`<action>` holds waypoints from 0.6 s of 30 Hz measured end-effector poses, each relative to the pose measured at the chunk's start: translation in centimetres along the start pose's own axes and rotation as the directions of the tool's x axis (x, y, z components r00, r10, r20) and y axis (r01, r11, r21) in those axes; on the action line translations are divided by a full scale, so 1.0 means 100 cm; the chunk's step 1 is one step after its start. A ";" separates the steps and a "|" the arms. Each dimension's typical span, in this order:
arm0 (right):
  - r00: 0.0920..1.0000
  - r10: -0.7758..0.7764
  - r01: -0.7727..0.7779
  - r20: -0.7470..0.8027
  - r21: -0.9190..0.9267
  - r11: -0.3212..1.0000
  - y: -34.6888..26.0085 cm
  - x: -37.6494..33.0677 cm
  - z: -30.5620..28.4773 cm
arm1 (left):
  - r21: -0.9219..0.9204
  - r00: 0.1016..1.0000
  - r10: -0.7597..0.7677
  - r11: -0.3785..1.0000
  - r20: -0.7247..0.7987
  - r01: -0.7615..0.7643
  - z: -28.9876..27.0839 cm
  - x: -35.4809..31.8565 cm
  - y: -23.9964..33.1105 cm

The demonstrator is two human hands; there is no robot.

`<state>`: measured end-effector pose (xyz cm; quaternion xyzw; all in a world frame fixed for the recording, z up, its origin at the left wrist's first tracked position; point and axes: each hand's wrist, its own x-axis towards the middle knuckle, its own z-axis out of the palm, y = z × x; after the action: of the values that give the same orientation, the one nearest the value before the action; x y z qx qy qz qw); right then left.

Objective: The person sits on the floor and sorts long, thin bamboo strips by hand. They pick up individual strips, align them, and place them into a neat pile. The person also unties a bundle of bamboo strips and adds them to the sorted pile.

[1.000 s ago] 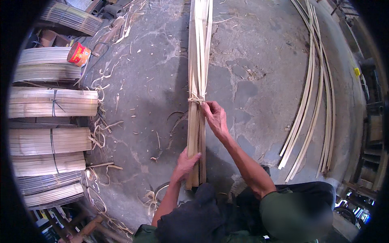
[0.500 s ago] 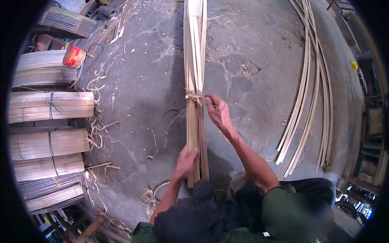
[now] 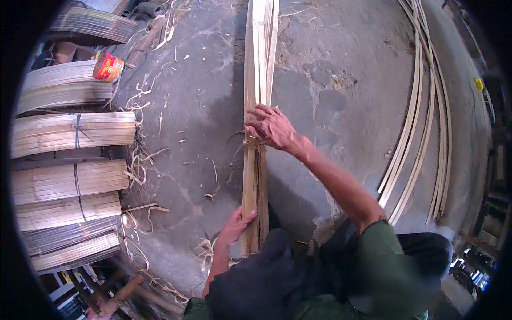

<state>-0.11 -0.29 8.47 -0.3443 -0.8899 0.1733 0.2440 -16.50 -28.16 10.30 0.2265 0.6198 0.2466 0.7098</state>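
A long bundle of pale bamboo strips (image 3: 258, 58) runs away from me up the middle of the floor, its near end by my knees. My left hand (image 3: 235, 225) is closed round the left side of the bundle near that end, thumb on top. Farther up, my right hand (image 3: 271, 127) reaches across the bundle from the right, its bent fingers gripping over it. A thin tie (image 3: 252, 142) wraps the strips just below this hand, partly covered by it. Whether the fingertips also pinch the tie is hidden.
Rolled slat bundles with dark ties (image 3: 74, 133) line the left side, with a red and orange tub (image 3: 109, 68) among them. Curled shavings (image 3: 140, 165) litter the floor beside them. Loose long strips (image 3: 416, 122) lie at the right.
My right hand has moved left from beside the tie onto the bundle, and its fingers now lie across the strips. My left hand keeps its grip near the bundle's near end.
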 end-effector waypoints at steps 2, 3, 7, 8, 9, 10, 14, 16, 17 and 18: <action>0.955 -0.102 0.108 0.278 -0.005 0.994 0.018 0.004 -0.011 | 0.203 0.999 -0.044 0.978 -0.014 0.046 -0.002 0.000 0.009; 0.939 -0.141 0.159 0.314 -0.033 0.987 0.022 0.004 -0.013 | 0.345 0.998 -0.053 0.937 -0.027 0.059 -0.008 0.001 0.014; 0.846 -0.265 0.369 0.463 -0.150 0.917 0.033 0.010 -0.020 | 0.808 0.822 0.544 0.554 -0.172 -0.198 -0.010 0.029 0.039; 0.785 -0.263 0.417 0.561 -0.163 0.894 0.027 0.022 -0.024 | 0.797 0.733 0.661 0.526 -0.164 -0.296 -0.007 0.038 0.053; 0.718 -0.241 0.456 0.654 -0.180 0.871 0.027 0.027 -0.028 | 0.783 0.629 0.763 0.479 -0.148 -0.397 0.007 0.051 0.078; 0.728 -0.314 0.547 0.609 -0.240 0.802 0.037 0.028 -0.025 | 0.729 0.607 0.778 0.508 -0.161 -0.459 0.021 0.068 0.096; 0.629 -0.217 0.576 0.746 -0.261 0.774 0.021 0.061 -0.008 | 0.712 0.434 0.862 0.477 -0.264 -0.515 0.037 0.131 0.097; 0.650 -0.279 0.619 0.707 -0.279 0.734 0.026 0.059 0.002 | 0.755 0.346 0.914 0.379 -0.213 -0.535 0.035 0.152 0.083; 0.658 -0.307 0.637 0.688 -0.291 0.714 0.032 0.058 0.006 | 0.773 0.301 0.936 0.327 -0.184 -0.544 0.035 0.158 0.077; 0.661 -0.343 0.651 0.667 -0.284 0.704 0.039 0.055 0.005 | 0.762 0.339 0.922 0.353 -0.186 -0.543 0.040 0.157 0.076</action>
<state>-1.84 6.26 7.97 -0.0594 -0.9930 -0.0462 -0.0914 -11.34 -12.40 3.57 0.6080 0.6593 0.4130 0.1583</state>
